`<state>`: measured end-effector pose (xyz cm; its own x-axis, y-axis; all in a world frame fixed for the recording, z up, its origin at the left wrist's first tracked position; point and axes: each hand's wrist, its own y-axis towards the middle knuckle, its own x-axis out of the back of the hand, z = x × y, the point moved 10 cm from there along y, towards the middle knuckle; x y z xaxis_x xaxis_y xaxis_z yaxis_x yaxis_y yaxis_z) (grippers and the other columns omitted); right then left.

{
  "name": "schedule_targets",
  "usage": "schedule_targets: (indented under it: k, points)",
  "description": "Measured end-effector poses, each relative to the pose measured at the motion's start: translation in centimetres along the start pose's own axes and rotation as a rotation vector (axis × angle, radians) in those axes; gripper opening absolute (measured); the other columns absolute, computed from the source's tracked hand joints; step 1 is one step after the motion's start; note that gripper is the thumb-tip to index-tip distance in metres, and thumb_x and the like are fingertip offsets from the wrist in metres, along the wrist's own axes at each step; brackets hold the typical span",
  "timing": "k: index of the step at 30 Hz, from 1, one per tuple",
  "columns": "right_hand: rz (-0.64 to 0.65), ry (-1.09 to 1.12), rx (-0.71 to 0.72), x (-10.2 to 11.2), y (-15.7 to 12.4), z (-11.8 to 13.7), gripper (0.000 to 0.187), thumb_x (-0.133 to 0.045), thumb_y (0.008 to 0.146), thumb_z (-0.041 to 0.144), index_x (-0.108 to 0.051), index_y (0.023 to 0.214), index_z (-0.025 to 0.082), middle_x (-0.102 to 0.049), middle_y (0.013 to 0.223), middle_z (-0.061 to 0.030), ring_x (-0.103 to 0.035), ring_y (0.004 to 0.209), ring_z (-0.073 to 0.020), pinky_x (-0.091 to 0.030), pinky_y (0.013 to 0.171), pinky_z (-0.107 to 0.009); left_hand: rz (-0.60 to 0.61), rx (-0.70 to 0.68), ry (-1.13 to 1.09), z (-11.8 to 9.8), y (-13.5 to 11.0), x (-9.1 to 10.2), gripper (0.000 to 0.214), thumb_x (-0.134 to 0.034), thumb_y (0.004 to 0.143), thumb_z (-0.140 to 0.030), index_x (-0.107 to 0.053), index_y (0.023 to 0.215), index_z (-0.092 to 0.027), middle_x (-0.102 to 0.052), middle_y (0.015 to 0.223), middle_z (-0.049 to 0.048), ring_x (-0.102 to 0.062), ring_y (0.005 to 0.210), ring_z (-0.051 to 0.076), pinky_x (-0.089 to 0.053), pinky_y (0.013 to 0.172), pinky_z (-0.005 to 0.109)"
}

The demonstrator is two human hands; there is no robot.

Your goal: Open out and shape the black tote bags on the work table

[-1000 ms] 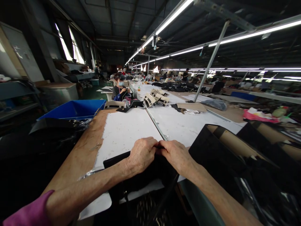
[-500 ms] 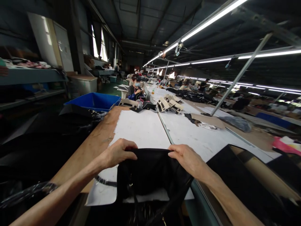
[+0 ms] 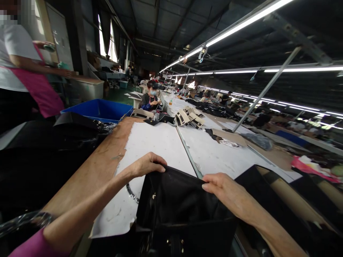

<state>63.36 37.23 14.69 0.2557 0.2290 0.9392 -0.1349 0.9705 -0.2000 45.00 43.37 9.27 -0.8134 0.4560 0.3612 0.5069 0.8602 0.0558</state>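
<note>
A black handbag (image 3: 191,200) with small gold-coloured metal fittings is in front of me, its opening facing me. My left hand (image 3: 150,165) pinches the far rim at its left corner, thumb on the near side. At the right end of the same rim, my right hand (image 3: 220,184) grips the edge between thumb and fingers. The rim is stretched between both hands and slopes down to the right. A plastic-wrapped strap or handle (image 3: 132,194) curves out at the bag's left side. The bag's lower part runs out of view.
White paper (image 3: 152,142) covers the brown table (image 3: 88,182); a metal strip runs along it. Beige and black pieces (image 3: 187,117) lie farther back. Black open-topped cases (image 3: 268,192) stand at right, a blue bin (image 3: 99,110) at left. One person stands at left; another sits beyond.
The bag's rim has tilted, its right end lower, and more of the bag's near side with fittings shows. Both hands keep their hold. A person in a pink apron has appeared at left.
</note>
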Motion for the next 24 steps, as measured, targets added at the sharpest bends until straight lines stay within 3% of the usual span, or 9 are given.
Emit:
schedule_targets:
  k: [3,7,11,14,18,24]
  points:
    - [-0.038,-0.034,-0.018,0.2,0.1,-0.4,0.020,-0.041,0.076,0.031,-0.043,0.060,0.020,-0.045,0.055,0.0042,-0.045,0.058,-0.0126,-0.026,0.052,-0.023,-0.198,-0.228,0.342,-4.6,-1.3,0.0,0.019,-0.055,0.072,-0.017,-0.063,0.089,-0.017,-0.062,0.090,0.0018,-0.053,0.086,0.016,-0.039,0.081,0.026]
    - [-0.123,-0.067,0.004,0.8,0.0,0.1,0.021,-0.042,0.078,0.028,-0.043,0.058,0.020,-0.048,0.055,0.0040,-0.046,0.057,-0.0117,-0.026,0.052,-0.023,-0.339,-0.372,0.633,-7.9,-3.2,-3.0,0.018,-0.045,0.079,-0.012,-0.060,0.089,-0.018,-0.061,0.086,0.0025,-0.052,0.083,0.015,-0.041,0.079,0.028]
    - [-0.195,-0.119,0.005,1.7,-0.2,1.1,0.020,-0.044,0.078,0.025,-0.048,0.059,0.020,-0.054,0.059,0.0024,-0.048,0.061,-0.0128,-0.026,0.053,-0.023,-0.464,-0.450,0.753,-8.3,-4.0,-4.9,0.020,-0.041,0.082,-0.011,-0.057,0.090,-0.018,-0.060,0.092,0.0035,-0.051,0.084,0.015,-0.042,0.077,0.030]
    - [-0.251,-0.169,0.042,2.0,-0.1,1.8,0.018,-0.046,0.079,0.024,-0.053,0.063,0.020,-0.056,0.062,0.0010,-0.050,0.065,-0.0139,-0.027,0.056,-0.024,-0.576,-0.489,0.772,-8.2,-4.3,-4.6,0.016,-0.044,0.081,-0.012,-0.056,0.089,-0.018,-0.059,0.092,0.0034,-0.051,0.082,0.015,-0.043,0.076,0.031]
    - [-0.313,-0.213,0.042,1.3,0.1,1.2,0.016,-0.044,0.082,0.025,-0.057,0.073,0.022,-0.058,0.066,-0.0008,-0.054,0.069,-0.0162,-0.029,0.058,-0.024,-0.627,-0.514,0.805,-8.0,-4.4,-4.5,0.014,-0.045,0.080,-0.010,-0.055,0.087,-0.017,-0.059,0.090,0.0030,-0.050,0.080,0.015,-0.043,0.075,0.032]
    - [-0.380,-0.242,0.059,0.4,0.1,0.3,0.011,-0.047,0.082,0.025,-0.057,0.088,0.025,-0.062,0.070,-0.0012,-0.058,0.072,-0.0191,-0.034,0.060,-0.026,-0.701,-0.436,0.956,-7.5,-4.8,-5.0,0.020,-0.044,0.078,-0.006,-0.054,0.092,-0.018,-0.059,0.093,0.0026,-0.050,0.088,0.017,-0.031,0.096,0.043]
